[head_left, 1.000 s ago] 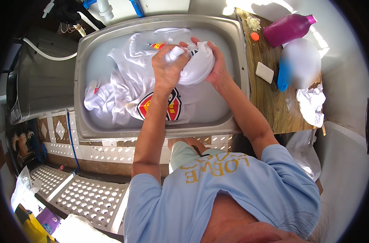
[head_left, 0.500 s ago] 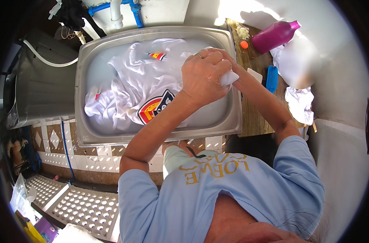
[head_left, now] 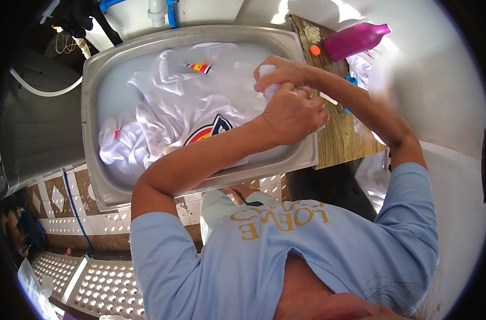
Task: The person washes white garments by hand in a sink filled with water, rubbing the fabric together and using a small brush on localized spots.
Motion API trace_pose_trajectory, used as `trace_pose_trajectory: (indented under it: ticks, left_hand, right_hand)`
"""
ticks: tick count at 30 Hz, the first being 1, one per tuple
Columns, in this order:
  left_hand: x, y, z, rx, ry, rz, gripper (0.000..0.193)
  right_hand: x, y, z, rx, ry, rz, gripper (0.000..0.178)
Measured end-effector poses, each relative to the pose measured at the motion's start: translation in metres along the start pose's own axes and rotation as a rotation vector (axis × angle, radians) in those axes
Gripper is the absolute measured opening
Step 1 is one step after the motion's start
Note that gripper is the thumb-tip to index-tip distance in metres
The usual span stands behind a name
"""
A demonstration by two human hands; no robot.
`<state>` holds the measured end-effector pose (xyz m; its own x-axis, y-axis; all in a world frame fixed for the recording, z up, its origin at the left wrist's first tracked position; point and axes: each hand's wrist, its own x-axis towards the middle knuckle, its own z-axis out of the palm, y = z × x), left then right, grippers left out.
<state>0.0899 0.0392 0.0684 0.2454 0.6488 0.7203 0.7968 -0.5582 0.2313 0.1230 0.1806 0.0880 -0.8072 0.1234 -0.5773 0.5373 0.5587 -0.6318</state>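
A metal basin (head_left: 99, 181) of cloudy water holds a soaked white garment (head_left: 163, 114) with a red, yellow and dark badge (head_left: 211, 130). Over its right end both hands grip a bunched piece of white cloth (head_left: 269, 80). My left hand (head_left: 296, 114) is closed round the nearer part, a ring on one finger. Just beyond it, touching, my right hand (head_left: 282, 73) is curled over the farther part, with cloth bulging out between the two. Whether this cloth belongs to the soaked garment I cannot tell.
A wooden board (head_left: 339, 133) adjoins the basin on the right, bearing a magenta bottle (head_left: 355, 41), an orange cap (head_left: 315, 50) and white cloth (head_left: 359, 72). Blue and white pipes (head_left: 157, 12) stand behind. On the left are a dark grey bin-like body (head_left: 40, 122) and a white hose (head_left: 45, 92).
My left hand has shifted right and toward me, while the right hand has come left to its far side. More cloth shows between them. The whole view has shifted slightly.
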Motion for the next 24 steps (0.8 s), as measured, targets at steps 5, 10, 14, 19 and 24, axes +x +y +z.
trace_pose_trajectory:
  ticks: [5,10,14,19,24]
  left_hand:
    - [-0.007,-0.003,0.008,0.007,-0.116,0.051,0.006]
    - [-0.016,0.0,0.023,0.034,-0.214,0.034,0.008]
    - [-0.026,0.004,0.031,0.047,-0.231,0.044,0.009]
    - [-0.034,0.002,-0.025,-0.087,0.035,0.048,0.029]
    - [-0.031,0.021,-0.083,-0.741,0.657,-0.699,0.019]
  right_hand:
    - [0.003,-0.017,0.015,0.06,0.104,0.236,0.027]
    - [0.015,-0.018,0.026,-0.108,0.005,0.103,0.035]
    - [0.02,-0.011,0.04,-0.205,0.045,0.056,0.037]
    - [-0.04,0.01,0.044,0.516,0.506,-0.116,0.031]
    - [-0.137,-0.036,0.074,0.736,0.595,-0.505,0.033]
